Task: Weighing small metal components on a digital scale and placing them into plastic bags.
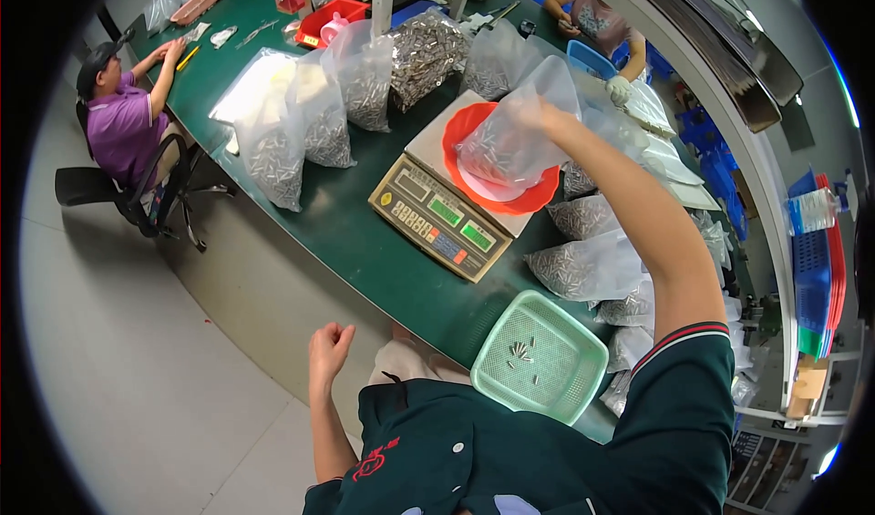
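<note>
My right hand (536, 117) reaches far forward and is closed on the upper part of a clear plastic bag (510, 141); the bag's film blurs its fingers. Small metal pins fill the bottom of this bag, which rests in a red scalloped bowl (456, 125). The bowl stands on the platform of a digital counting scale (439, 219) with lit green displays. My left hand (330, 346) hangs beside the table's front edge, its fingers curled and nothing visible in them. Close to my body sits a pale green plastic basket (565, 369) with several loose metal pins (521, 351) in it.
Filled bags (273, 164) stand behind and left of the scale, and more bags (579, 264) line its right side. A metal post (382, 5) rises at the back. One co-worker (123, 118) sits at the far left, another (602, 18) beyond the table.
</note>
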A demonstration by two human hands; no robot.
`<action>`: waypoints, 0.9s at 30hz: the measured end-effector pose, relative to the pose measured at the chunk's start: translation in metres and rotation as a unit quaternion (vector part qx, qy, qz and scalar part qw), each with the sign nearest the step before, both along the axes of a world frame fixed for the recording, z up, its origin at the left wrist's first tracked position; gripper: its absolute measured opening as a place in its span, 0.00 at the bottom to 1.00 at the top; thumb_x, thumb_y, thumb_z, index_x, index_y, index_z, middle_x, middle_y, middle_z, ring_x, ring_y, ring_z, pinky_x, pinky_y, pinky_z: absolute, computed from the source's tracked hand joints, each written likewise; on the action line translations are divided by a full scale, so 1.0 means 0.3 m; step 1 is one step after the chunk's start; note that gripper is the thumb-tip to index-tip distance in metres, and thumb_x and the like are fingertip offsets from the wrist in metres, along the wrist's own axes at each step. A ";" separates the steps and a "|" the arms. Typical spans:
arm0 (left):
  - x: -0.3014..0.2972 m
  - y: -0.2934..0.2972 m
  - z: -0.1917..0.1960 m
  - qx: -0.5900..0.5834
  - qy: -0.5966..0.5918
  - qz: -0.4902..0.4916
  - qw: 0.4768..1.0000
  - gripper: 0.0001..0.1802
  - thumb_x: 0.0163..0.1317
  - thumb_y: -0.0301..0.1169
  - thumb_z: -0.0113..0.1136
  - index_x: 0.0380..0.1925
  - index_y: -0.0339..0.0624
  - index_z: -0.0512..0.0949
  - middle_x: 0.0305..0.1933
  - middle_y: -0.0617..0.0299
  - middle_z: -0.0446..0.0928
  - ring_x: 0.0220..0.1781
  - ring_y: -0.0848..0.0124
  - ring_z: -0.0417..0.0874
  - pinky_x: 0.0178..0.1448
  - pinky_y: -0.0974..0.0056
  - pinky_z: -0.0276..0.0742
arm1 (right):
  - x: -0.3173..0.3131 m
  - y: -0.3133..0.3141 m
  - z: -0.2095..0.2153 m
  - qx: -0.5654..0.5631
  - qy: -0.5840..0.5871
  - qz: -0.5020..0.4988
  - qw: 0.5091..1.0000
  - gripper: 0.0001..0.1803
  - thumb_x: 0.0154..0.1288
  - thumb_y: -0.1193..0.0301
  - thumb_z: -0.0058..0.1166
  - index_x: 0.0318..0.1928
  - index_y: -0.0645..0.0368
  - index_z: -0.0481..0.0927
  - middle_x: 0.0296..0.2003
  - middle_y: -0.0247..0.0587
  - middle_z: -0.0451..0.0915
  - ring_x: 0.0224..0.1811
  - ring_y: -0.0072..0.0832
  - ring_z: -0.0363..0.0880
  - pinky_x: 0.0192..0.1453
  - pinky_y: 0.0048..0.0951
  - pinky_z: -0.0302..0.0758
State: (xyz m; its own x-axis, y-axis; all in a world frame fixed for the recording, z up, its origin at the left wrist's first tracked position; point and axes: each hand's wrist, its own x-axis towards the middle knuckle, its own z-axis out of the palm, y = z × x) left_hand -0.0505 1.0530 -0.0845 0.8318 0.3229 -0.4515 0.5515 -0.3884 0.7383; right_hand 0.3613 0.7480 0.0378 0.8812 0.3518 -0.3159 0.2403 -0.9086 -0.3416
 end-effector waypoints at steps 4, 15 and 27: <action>-0.015 0.021 -0.006 0.018 0.005 0.023 1.000 0.20 0.53 0.39 0.56 0.15 0.33 0.67 0.10 0.59 0.65 0.15 0.73 0.64 0.22 0.64 0.62 | -0.092 0.065 0.031 0.092 -0.092 -0.008 0.991 0.22 0.61 0.57 0.36 0.37 0.62 0.76 0.30 0.49 0.79 0.33 0.38 0.78 0.39 0.37 0.73; 0.021 0.002 0.001 0.028 0.004 0.001 1.000 0.20 0.53 0.39 0.57 0.15 0.32 0.68 0.11 0.59 0.65 0.15 0.72 0.64 0.23 0.64 0.63 | -0.178 0.116 0.328 -0.100 -0.120 0.102 0.982 0.09 0.46 0.73 0.50 0.28 0.65 0.78 0.25 0.52 0.78 0.29 0.38 0.80 0.31 0.34 0.76; 0.117 -0.047 0.017 0.027 -0.045 -0.081 0.995 0.20 0.56 0.38 0.55 0.15 0.34 0.67 0.09 0.65 0.64 0.13 0.79 0.63 0.19 0.69 0.59 | -0.200 -0.066 0.434 0.257 0.079 -0.028 0.963 0.12 0.52 0.77 0.51 0.38 0.69 0.78 0.27 0.40 0.78 0.23 0.19 0.77 0.25 0.17 0.73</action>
